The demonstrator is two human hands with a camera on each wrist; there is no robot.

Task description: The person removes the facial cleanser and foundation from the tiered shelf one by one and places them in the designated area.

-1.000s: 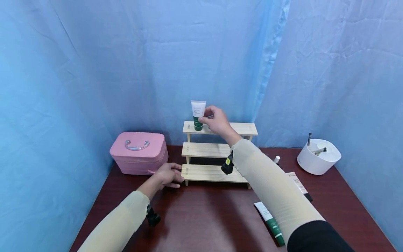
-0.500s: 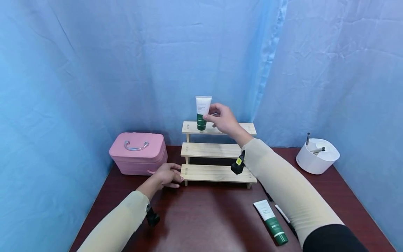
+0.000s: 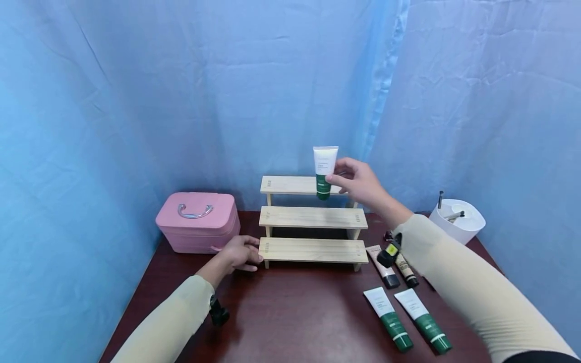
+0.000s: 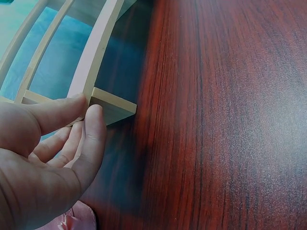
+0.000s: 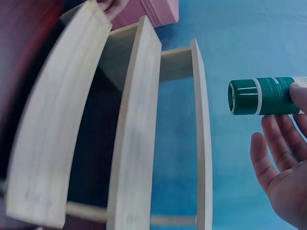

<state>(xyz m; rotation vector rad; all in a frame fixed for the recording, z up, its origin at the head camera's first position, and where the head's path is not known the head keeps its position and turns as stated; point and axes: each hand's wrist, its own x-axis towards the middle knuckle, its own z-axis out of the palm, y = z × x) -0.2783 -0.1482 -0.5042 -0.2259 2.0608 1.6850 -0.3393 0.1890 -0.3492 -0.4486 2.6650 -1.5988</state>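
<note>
My right hand [image 3: 360, 182] pinches a white and green squeeze tube [image 3: 325, 164] between thumb and fingers. Its green cap points down and overlaps the right part of the top tier in the head view. In the right wrist view, the tube's capped end [image 5: 247, 97] shows apart from the top board. A three-tier wooden display shelf [image 3: 313, 217] stands on the table. At the left end of its lowest board [image 4: 96, 52], my left hand [image 3: 242, 253] pinches the corner with thumb and fingertips.
Two more white and green tubes [image 3: 388, 318] lie at the front right, with a pink tube [image 3: 383, 266] and a beige tube [image 3: 405, 269] behind them. A pink case [image 3: 197, 222] stands left of the shelf. A white holder [image 3: 457, 222] with brushes sits at the back right.
My right hand has carried the tube rightward along the top tier, rising slightly and then lowering. More tubes show from behind the right sleeve. The left hand stays at the board's corner.
</note>
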